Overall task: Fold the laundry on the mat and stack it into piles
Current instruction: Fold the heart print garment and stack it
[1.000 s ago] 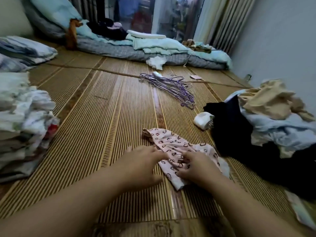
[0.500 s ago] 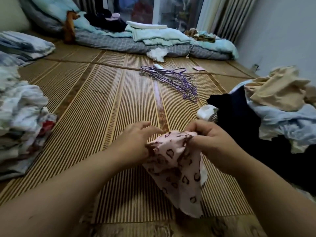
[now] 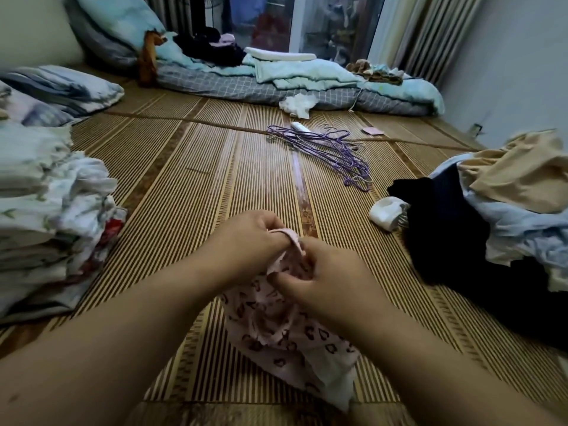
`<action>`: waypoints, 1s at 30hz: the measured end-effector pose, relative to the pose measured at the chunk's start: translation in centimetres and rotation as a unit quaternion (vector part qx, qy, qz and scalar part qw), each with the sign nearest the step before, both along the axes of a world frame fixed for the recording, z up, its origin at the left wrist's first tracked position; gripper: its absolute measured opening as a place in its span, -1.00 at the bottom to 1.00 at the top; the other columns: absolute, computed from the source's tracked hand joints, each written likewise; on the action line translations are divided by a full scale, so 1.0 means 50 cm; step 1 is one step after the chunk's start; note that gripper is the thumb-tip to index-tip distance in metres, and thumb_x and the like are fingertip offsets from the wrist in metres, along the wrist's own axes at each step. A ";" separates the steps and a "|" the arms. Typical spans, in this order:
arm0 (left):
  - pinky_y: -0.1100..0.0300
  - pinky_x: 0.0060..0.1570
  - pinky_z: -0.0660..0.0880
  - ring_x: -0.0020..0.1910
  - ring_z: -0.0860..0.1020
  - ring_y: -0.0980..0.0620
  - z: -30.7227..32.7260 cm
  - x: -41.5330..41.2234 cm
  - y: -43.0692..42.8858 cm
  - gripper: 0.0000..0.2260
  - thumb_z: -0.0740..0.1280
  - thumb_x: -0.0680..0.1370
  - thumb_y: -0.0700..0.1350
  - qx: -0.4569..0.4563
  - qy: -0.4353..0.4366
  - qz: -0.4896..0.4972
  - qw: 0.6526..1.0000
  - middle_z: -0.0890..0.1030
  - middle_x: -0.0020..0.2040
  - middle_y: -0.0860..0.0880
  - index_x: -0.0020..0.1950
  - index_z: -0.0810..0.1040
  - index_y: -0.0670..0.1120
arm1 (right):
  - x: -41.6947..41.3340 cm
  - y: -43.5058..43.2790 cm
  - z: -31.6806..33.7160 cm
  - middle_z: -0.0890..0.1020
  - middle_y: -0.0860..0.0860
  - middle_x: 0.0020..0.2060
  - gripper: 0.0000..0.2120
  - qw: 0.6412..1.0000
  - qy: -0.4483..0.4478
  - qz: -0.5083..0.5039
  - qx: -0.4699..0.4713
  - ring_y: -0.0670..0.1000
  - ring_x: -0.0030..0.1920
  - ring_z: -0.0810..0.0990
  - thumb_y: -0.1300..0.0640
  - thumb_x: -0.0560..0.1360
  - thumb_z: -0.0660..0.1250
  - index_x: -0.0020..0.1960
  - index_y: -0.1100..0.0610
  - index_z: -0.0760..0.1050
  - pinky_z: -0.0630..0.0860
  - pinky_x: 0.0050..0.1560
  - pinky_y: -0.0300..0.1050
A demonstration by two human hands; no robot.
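The small pink garment with dark heart prints [image 3: 276,327] is held up over the middle of the mat's near edge, bunched at the top and hanging loose below. I cannot tell whether its lower hem touches the mat [image 3: 215,179]. Both hands are closed on it, close together at its upper edge. The left hand [image 3: 246,238] has its fingers curled round the pink band at the top. Just beside it, the right hand [image 3: 325,272] pinches the gathered cloth a little lower, thumb pressed toward the fingers.

Along the mat's left edge stands a stack of folded laundry [image 3: 46,216], mostly white and pale, with a red piece showing low down. Along the right edge lies an unfolded heap [image 3: 491,216]: black cloth underneath, light blue and beige pieces on top. A white rolled piece [image 3: 385,212] lies against the heap's inner side.

Further out, near the middle of the mat's far half, a bundle of purple wire hangers [image 3: 325,152] lies fanned out. A small pink square [image 3: 372,131] lies beyond them to the right. A crumpled white cloth [image 3: 298,104] lies at the far edge, touching the grey checked bedding [image 3: 233,87] that runs across it. Pillows [image 3: 61,87] are piled at the far left corner.
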State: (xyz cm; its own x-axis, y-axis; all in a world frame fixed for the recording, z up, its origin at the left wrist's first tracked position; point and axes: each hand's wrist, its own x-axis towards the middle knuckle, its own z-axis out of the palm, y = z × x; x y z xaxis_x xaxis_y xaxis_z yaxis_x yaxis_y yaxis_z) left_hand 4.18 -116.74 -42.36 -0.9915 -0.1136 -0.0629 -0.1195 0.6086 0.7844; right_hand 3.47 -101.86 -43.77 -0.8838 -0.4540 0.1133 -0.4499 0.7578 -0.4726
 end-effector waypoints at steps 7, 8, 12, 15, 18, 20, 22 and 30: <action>0.24 -0.38 0.52 -0.23 0.59 0.05 0.018 0.015 -0.033 -0.90 0.28 0.56 -0.11 -0.079 0.031 0.026 0.996 0.57 -0.12 0.03 -0.06 0.55 0.07 | -0.064 0.033 0.019 0.52 -0.07 -0.37 -0.86 0.985 0.085 -0.096 0.115 0.02 -0.28 0.51 0.14 0.48 0.24 -0.16 0.05 0.57 0.32 -0.40 -0.19; 0.22 -0.36 0.55 -0.19 0.59 0.04 0.021 0.017 -0.048 -0.90 0.29 0.56 -0.13 -0.098 0.047 0.042 0.993 0.55 -0.08 0.03 -0.03 0.55 0.07 | -0.074 0.052 0.027 0.54 -0.05 -0.35 -0.88 0.982 0.080 -0.119 0.124 0.06 -0.24 0.54 0.16 0.46 0.26 -0.16 0.06 0.58 0.37 -0.36 -0.17; 0.23 -0.27 0.50 -0.10 0.51 0.07 0.024 0.038 -0.103 -0.89 0.36 0.53 -0.10 -0.164 0.073 0.073 0.981 0.44 0.02 0.05 -0.01 0.53 0.10 | -0.083 0.112 0.066 0.64 -0.05 -0.21 -0.93 0.988 -0.018 -0.156 -0.009 -0.06 -0.21 0.61 0.10 0.46 0.37 -0.08 -0.04 0.60 0.50 -0.33 -0.17; 0.21 -0.35 0.44 -0.23 0.54 0.08 0.049 0.046 -0.115 -0.90 0.35 0.54 -0.07 -0.143 0.061 0.074 0.985 0.58 -0.13 0.04 -0.17 0.52 0.06 | -0.062 0.114 0.109 0.67 -0.01 -0.20 -0.97 0.982 -0.054 -0.121 -0.134 -0.04 -0.22 0.63 0.14 0.48 0.41 -0.10 0.04 0.63 0.54 -0.34 -0.13; 0.27 -0.34 0.40 -0.19 0.53 0.15 0.100 0.042 -0.113 -0.88 0.37 0.53 -0.09 -0.157 0.084 0.048 0.983 0.57 -0.17 0.08 -0.17 0.50 0.09 | -0.046 0.099 0.178 0.68 0.05 -0.25 -0.91 0.983 -0.042 -0.088 -0.154 0.13 -0.20 0.65 0.16 0.52 0.36 -0.14 0.07 0.62 0.61 -0.24 0.02; 0.33 -0.32 0.36 -0.18 0.49 0.24 0.145 0.043 -0.111 -0.87 0.38 0.52 -0.10 -0.192 0.114 0.010 0.975 0.54 -0.16 0.15 -0.12 0.50 0.12 | -0.043 0.098 0.233 0.69 0.08 -0.23 -0.90 0.984 -0.039 -0.074 -0.155 0.08 -0.22 0.66 0.17 0.53 0.35 -0.13 0.07 0.61 0.56 -0.33 -0.14; 0.38 -0.32 0.31 -0.19 0.45 0.29 0.187 0.047 -0.112 -0.88 0.39 0.52 -0.10 -0.262 0.144 -0.036 0.954 0.48 -0.18 0.21 -0.04 0.52 0.13 | -0.046 0.104 0.283 0.71 0.13 -0.23 -0.92 0.983 -0.062 -0.071 -0.158 0.12 -0.20 0.68 0.18 0.52 0.37 -0.12 0.09 0.64 0.60 -0.19 -0.03; 0.13 -0.17 0.52 -0.17 0.59 0.06 0.313 0.065 -0.133 -0.90 0.31 0.57 -0.10 -0.157 0.136 -0.074 0.975 0.63 -0.19 0.03 -0.12 0.56 0.06 | -0.033 0.166 0.376 0.71 0.17 -0.20 -0.82 0.969 -0.176 0.001 -0.175 0.10 -0.22 0.67 0.07 0.47 0.39 -0.05 0.17 0.64 0.65 -0.15 -0.04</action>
